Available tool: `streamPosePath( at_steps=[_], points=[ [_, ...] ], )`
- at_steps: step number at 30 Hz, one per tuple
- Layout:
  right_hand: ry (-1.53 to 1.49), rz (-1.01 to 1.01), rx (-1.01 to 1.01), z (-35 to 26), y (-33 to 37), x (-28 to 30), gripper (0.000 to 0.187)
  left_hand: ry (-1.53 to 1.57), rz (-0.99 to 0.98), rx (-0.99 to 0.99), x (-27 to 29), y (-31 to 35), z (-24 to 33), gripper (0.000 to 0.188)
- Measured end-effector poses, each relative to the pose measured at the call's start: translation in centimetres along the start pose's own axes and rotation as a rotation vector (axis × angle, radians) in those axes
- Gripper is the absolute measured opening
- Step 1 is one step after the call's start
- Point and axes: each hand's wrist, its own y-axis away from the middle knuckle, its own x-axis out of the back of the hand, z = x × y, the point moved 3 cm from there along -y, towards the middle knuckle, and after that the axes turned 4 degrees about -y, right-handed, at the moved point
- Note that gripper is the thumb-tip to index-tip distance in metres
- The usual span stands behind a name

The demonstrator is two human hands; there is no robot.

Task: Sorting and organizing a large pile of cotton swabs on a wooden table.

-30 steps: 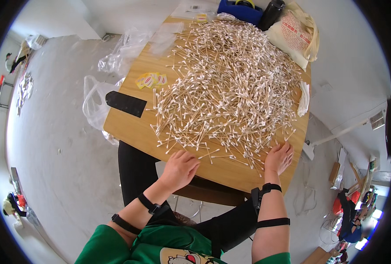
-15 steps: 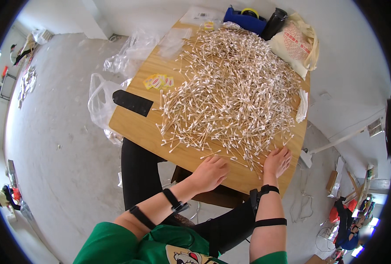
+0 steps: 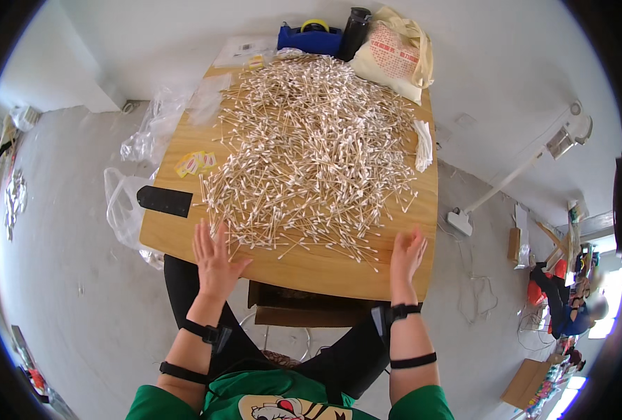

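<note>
A broad heap of loose cotton swabs (image 3: 318, 154) with wooden sticks and white tips covers most of the wooden table (image 3: 311, 274). At the heap's near left edge, my left hand (image 3: 216, 262) is open, fingers stretched forward and thumb spread, its fingertips close to the outermost swabs. My right hand (image 3: 407, 259) is beyond the near right edge of the heap, turned on its side with the fingers partly curled and apart; nothing shows in it. Whether either hand touches the tabletop is hard to tell.
Yellow-and-white packets (image 3: 195, 163) and a black flat strip (image 3: 165, 201) lie left of the heap. Clear plastic bags (image 3: 125, 203) hang at the left edge. Behind stand a blue tape dispenser (image 3: 309, 38), a black bottle (image 3: 355, 31) and a cloth bag (image 3: 393, 59). A white bundle (image 3: 423, 145) lies right.
My left hand has swung left from the near middle edge to the heap's left corner, opening out. My right hand has turned more on edge, beside the heap. The whole view has shifted.
</note>
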Motion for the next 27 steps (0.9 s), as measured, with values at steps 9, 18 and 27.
streamPosePath(
  at_steps=[9,18,27],
  points=[
    [-0.057,-0.247,0.446,-3.9,8.3,1.4,0.032,0.041,0.017,0.081,-2.7,-3.5,-1.8,0.097],
    [-0.206,-0.273,0.304,-6.6,3.8,-3.3,0.019,0.001,0.031,-0.051,-5.1,-7.7,2.1,0.076],
    [-0.305,-0.152,0.119,-4.7,2.1,-2.3,0.014,-0.022,0.414,0.365,-5.6,-9.1,-5.2,0.053]
  ],
)
